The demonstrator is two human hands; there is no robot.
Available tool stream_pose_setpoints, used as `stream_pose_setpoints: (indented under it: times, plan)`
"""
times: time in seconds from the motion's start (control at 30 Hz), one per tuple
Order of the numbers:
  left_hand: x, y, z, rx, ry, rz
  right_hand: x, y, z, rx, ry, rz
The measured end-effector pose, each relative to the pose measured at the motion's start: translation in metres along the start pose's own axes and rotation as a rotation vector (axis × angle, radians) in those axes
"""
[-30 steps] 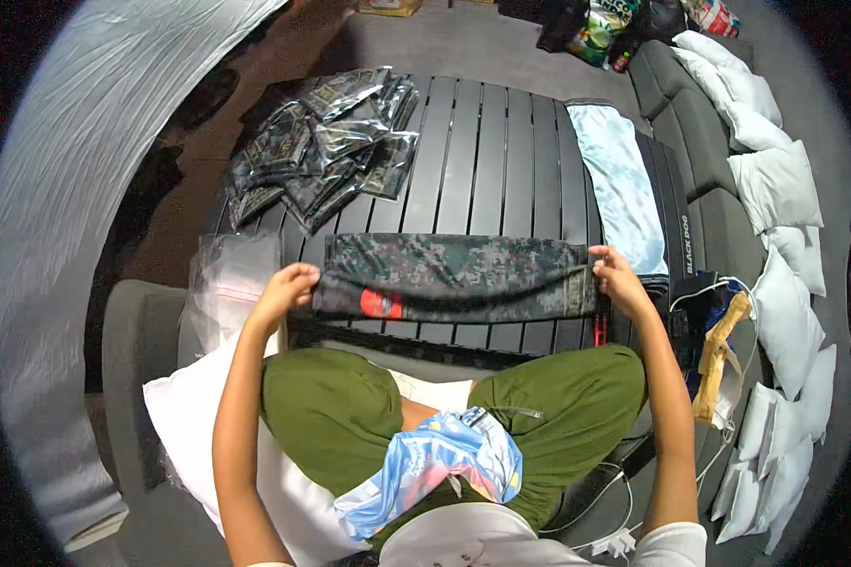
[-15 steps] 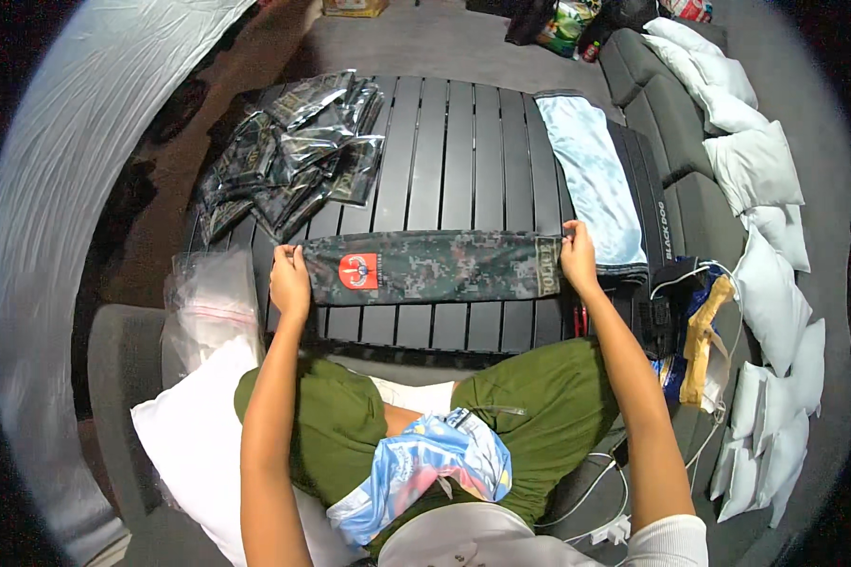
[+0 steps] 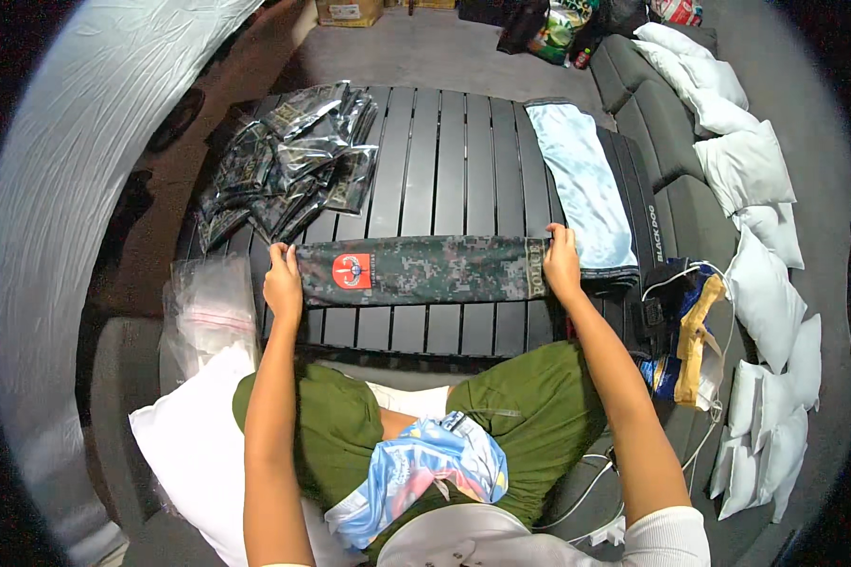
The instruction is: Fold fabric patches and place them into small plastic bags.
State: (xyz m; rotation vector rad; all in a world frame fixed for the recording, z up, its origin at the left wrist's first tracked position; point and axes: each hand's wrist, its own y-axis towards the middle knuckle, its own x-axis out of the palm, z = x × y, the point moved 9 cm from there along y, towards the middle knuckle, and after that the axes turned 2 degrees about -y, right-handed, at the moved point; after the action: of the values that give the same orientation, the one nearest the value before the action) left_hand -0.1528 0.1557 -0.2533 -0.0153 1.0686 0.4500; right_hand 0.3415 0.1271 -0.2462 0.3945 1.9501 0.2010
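A dark camouflage arm sleeve (image 3: 444,269) with a red emblem patch near its left end is stretched flat over the black slatted table (image 3: 425,180). My left hand (image 3: 283,283) pinches its left end at the upper corner. At the other end, my right hand (image 3: 563,265) grips the upper corner beside the lettered band. Just right of that hand lies a stack of pale blue sleeves (image 3: 584,180) with dark edges. Beyond my left hand sits a heap of folded dark camouflage pieces in clear plastic packets (image 3: 293,156).
Clear plastic bags (image 3: 213,302) rest by the table's near left corner, above a white pillow (image 3: 189,425). A blue patterned cloth (image 3: 425,472) lies in my lap. White cables and a blue and yellow bag (image 3: 695,350) are at my right. White cushions (image 3: 771,274) line the grey sofa (image 3: 695,217).
The camouflage sleeve, still held at both ends, appears slightly farther left in the view. The whole scene has shifted a little with it. Neither hand has let go.
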Motion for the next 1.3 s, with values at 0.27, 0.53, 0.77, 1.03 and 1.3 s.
stream_pose_setpoints:
  times: [0.27, 0.53, 0.77, 1.03, 1.3]
  plan:
    - [-0.003, 0.002, 0.001, -0.040, 0.107, -0.075, -0.011, 0.001, -0.007, 0.058, -0.166, 0.036]
    - [0.031, -0.033, 0.046, 0.424, 0.132, -0.097, 0.020, -0.021, -0.091, -0.415, -0.160, -0.212]
    - [0.036, -0.034, 0.033, 0.430, 0.267, -0.108, 0.042, -0.042, -0.066, -0.390, -0.237, -0.353]
    - [0.039, -0.030, 0.020, 0.384, 0.208, -0.201, 0.020, -0.008, 0.024, 0.125, 0.141, -0.047]
    - [-0.007, -0.065, 0.096, 0.388, -0.096, 0.067, 0.048, -0.017, 0.074, 0.476, 0.037, -0.388]
